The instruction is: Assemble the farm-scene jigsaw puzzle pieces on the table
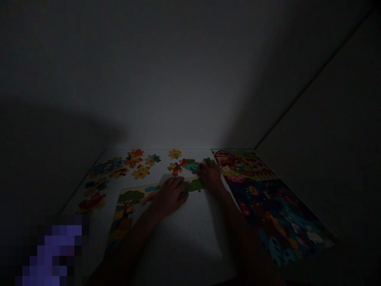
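Observation:
Dim light covers the white tabletop. My left hand (171, 197) lies with its fingers spread on the joined top strip of a jigsaw puzzle (149, 190), which shows blue clouds and green treetops. Down the left runs the puzzle's joined side strip (123, 214), with a tree on it. My right hand (210, 176) is at the strip's right end, its fingers bent down on a puzzle piece that they mostly cover. Just left of those fingers is a green and teal puzzle piece (190, 164). A yellow and red puzzle piece (175, 168) lies beyond my left hand.
Several loose puzzle pieces (119, 165) are scattered at the back left, with a red piece (91, 202) nearer. On the right lie a farm picture (245, 163) and a dark blue picture (279, 218). A wall (178, 79) rises behind the table. A pixelated patch hides the lower left.

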A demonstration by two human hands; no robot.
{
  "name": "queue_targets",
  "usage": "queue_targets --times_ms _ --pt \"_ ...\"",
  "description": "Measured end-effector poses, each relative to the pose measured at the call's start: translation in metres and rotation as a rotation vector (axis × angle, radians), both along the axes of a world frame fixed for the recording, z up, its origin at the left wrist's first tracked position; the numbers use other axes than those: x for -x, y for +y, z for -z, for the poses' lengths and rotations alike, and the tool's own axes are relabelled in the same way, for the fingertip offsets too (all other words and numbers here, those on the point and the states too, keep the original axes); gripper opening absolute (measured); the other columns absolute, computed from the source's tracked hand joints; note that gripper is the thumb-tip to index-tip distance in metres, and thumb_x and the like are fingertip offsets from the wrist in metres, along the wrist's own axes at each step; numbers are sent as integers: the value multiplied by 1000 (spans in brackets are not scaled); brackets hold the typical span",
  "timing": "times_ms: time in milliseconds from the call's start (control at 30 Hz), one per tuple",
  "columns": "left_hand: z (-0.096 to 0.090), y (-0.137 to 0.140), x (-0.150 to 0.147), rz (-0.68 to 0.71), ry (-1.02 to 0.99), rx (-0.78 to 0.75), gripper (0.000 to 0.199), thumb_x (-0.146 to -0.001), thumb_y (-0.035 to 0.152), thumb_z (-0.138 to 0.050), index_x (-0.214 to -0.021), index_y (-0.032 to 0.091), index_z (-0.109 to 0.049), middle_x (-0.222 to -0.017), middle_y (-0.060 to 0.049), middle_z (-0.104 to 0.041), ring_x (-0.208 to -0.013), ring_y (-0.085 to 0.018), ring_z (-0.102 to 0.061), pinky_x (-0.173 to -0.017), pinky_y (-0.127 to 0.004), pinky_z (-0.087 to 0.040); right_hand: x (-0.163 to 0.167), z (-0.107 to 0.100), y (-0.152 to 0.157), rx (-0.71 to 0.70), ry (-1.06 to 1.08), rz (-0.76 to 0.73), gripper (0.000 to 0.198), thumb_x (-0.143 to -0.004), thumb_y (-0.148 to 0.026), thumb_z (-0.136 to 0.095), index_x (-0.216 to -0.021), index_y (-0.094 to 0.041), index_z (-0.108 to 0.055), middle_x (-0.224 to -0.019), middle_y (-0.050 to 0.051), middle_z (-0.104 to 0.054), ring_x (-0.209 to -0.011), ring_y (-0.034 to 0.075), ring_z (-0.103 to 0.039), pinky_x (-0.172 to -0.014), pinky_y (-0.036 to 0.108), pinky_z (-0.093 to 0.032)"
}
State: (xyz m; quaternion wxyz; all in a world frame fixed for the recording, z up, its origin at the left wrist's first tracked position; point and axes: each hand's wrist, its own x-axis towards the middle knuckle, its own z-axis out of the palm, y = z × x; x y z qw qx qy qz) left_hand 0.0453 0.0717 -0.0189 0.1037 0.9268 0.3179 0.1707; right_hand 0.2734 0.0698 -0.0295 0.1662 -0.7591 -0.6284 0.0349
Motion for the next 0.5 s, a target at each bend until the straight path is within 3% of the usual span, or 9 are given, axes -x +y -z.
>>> queue_targets --times_ms 67,200,500 --pt "1 0 0 -4 15 -6 35 -93 27 -57 -127 23 -61 -135 -8 -56 -125 -27 -50 -109 -47 -42 7 0 1 -9 56 7 42 -95 -46 -55 -133 -29 -59 -153 12 -42 -142 33 -33 -111 54 -28" --pt "3 0 0 -13 15 -26 34 -93 28 -56 -126 25 -61 -135 -7 -57 -125 -26 -50 -109 -46 -42 8 -2 13 -28 89 44 40 -98 -45 -50 -133 -29 -59 -142 9 -55 -132 27 -46 -109 46 -32" --pt "2 1 0 -7 22 -5 35 -92 27 -57 -127 25 -60 -136 -8 -56 -126 -26 -50 -109 -47 -42 -3 -10 60 -89 94 269 39 -101 -40 -41 -125 -21 -66 -120 15 -64 -110 25 -60 -92 35 -42"
